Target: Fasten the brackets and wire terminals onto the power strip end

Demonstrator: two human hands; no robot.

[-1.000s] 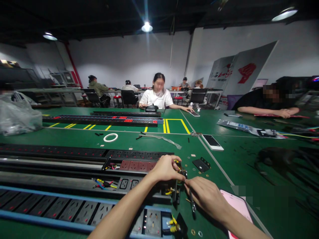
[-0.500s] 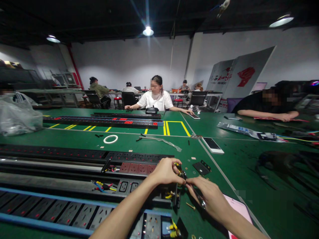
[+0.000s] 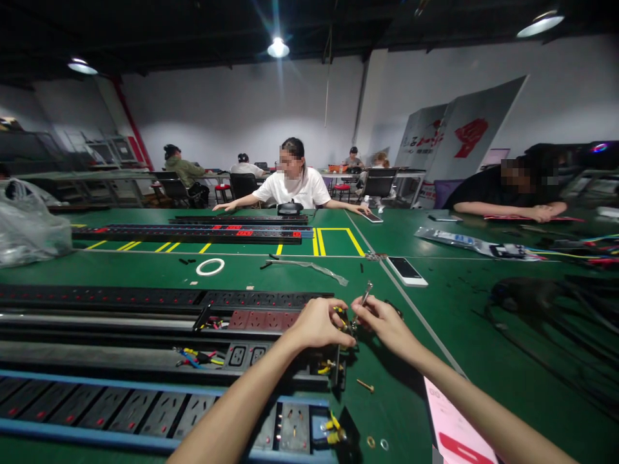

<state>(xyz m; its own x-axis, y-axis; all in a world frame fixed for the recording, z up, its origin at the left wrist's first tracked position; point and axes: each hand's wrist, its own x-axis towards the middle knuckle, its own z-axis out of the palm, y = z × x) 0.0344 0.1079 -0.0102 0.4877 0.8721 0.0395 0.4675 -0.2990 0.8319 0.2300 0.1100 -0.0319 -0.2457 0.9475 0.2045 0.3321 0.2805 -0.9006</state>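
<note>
My left hand [image 3: 319, 325] is closed around the right end of a black power strip [image 3: 264, 301], where yellow cable lugs [image 3: 342, 314] show between thumb and fingers. My right hand [image 3: 387, 327] grips a small metal spanner [image 3: 368, 290], its upper end sticking up above the fingers. The spanner's lower end is close to the lugs; whether it touches a nut there is hidden. Nearer me lie a strip with grey-black sockets [image 3: 240, 354] and a blue-edged strip [image 3: 128, 410]. A brass screw [image 3: 365, 385] lies on the table below my hands.
On the green table [image 3: 309, 267] lie a white ring [image 3: 210, 267], a white phone [image 3: 407, 271], a pink-screened phone [image 3: 454, 419] beneath my right forearm, and loose washers [image 3: 371, 443]. Black cables [image 3: 520, 322] are heaped at right. A co-worker [image 3: 293, 183] sits opposite.
My right hand has moved up and turned, so the spanner that pointed down towards me now points upward. My left hand stays at the strip's end. The co-worker opposite has stretched one arm out leftward.
</note>
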